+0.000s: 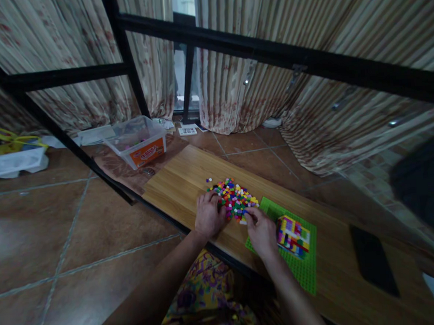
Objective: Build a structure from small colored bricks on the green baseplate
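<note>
A pile of small multicoloured building bricks lies loose on the wooden table. My left hand rests at the pile's left edge, fingers curved and thumb apart from them; its fingertips are partly hidden. At the near right side of the pile, my right hand has thumb and forefinger closed at a small blue brick. Beside that hand a block built of many colours stands on a green studded baseplate. My right hand and wrist cover part of the baseplate's left side.
The wooden table has a dark flat object at its right. Beyond its left end, a clear plastic box with an orange label stands on the floor. A black metal frame crosses in front of curtains.
</note>
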Demonstrator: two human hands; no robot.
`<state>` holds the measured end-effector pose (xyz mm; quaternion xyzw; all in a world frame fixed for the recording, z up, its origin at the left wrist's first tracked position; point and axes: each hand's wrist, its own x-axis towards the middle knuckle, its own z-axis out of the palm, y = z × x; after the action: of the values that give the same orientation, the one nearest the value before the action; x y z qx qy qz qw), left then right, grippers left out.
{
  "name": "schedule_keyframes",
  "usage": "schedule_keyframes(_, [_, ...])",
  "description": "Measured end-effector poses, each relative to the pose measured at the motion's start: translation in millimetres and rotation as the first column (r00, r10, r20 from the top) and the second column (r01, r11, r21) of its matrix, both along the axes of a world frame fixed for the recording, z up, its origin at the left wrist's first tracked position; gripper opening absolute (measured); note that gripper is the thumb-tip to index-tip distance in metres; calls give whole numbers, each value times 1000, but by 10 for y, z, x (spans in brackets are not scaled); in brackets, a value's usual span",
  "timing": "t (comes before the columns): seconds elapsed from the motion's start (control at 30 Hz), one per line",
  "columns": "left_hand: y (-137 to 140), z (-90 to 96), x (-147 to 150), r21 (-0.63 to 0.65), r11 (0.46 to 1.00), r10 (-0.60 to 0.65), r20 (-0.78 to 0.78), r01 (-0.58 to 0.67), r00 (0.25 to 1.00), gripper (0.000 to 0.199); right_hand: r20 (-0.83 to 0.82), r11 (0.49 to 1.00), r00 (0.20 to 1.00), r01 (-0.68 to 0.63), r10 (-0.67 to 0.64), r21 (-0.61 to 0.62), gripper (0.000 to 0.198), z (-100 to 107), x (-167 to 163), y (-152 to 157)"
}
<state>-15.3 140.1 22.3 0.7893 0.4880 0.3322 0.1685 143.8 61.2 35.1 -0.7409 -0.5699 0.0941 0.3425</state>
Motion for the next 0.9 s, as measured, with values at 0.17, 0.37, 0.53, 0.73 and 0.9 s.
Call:
schedule_keyframes(0.17, [32,29,-9,0,998,-64,43,65,997,8,14,1000,1000,16,-16,-9,25,-13,16,-16])
schedule_keyframes(0.37, [33,28,-61,-4,997,-80,137,81,987,6,-164,999,986,28,-24,23,25,-13,-40,12])
schedule_keyframes(0.53, [45,18,-102,-24,996,-83,212,90,974,9,-514,990,856,109,-49,87,28,113,-89,-39])
schedule_keyframes(0.73, [60,-21,-140,-37,995,-81,279,96,957,13,-691,943,707,311,-147,117,30,436,127,-341])
schedule_keyframes(0.9, [66,-31,-153,-75,996,-31,283,54,959,15,-750,819,610,549,-255,168,32,484,644,-703])
